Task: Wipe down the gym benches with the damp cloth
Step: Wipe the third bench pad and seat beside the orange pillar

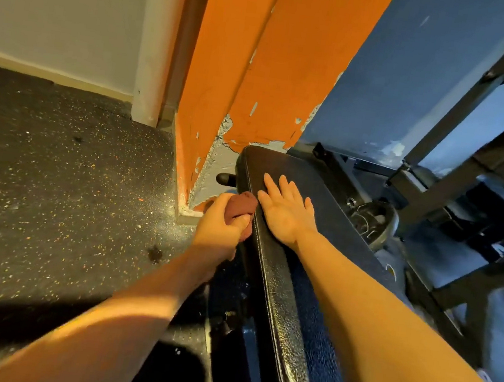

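Left hand (pixel 219 220) grips a bunched dark red cloth (pixel 243 206), fingers curled round it, pressing it to the left side edge of the black padded bench (pixel 288 292). Right hand (pixel 286 210) lies flat on the bench top just beside the cloth, palm down, fingers straight and spread. Orange pillar (pixel 261 63) with chipped paint stands just beyond both hands, near the bench's far end. Speckled rubber floor (pixel 53 180) left of the left hand. Dark metal rack frame (pixel 464 129) right of the right hand.
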{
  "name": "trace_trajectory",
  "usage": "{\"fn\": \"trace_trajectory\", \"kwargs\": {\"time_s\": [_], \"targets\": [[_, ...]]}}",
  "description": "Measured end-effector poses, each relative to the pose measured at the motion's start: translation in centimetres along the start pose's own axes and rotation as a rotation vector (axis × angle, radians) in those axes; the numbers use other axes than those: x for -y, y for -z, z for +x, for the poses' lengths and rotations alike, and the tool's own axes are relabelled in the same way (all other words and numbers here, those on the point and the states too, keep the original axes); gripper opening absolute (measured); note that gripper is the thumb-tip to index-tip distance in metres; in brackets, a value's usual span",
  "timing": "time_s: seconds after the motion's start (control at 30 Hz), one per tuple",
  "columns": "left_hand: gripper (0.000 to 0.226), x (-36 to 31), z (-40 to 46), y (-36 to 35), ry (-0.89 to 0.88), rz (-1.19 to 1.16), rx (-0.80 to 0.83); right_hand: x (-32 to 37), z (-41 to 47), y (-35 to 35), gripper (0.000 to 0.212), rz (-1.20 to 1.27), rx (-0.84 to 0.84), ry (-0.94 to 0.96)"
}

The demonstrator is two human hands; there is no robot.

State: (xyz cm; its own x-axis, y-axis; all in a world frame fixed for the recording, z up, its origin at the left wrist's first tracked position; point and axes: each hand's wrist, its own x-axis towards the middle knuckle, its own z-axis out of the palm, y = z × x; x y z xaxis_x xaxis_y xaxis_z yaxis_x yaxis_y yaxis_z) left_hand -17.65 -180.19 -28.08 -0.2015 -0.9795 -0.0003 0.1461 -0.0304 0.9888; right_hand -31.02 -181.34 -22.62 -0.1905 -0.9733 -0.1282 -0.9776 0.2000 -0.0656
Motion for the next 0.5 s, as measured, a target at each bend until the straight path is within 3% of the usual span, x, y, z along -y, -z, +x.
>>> {"fn": "trace_trajectory", "kwargs": {"time_s": [0.17,0.3,0.43,0.5], "targets": [[0.024,-0.9,-1.3,-0.2,0.015,0.033,-0.004,-1.9,-11.0,-2.0,0.059,-0.028,-0.041,0.075],[0.030,0.1,-4.8,-0.5,-0.065,0.204,-0.073,-2.2,-9.9,-1.5,0.056,-0.026,-0.025,0.081],[0.035,-1.5,-6.3,-1.5,0.028,0.224,-0.138,-2.2,-9.8,-1.4,0.055,-0.006,-0.010,0.072],[0.031,-2.9,-6.8,-1.7,0.067,0.218,-0.145,-1.9,-9.9,-0.8,0.054,0.182,0.006,0.041]]}}
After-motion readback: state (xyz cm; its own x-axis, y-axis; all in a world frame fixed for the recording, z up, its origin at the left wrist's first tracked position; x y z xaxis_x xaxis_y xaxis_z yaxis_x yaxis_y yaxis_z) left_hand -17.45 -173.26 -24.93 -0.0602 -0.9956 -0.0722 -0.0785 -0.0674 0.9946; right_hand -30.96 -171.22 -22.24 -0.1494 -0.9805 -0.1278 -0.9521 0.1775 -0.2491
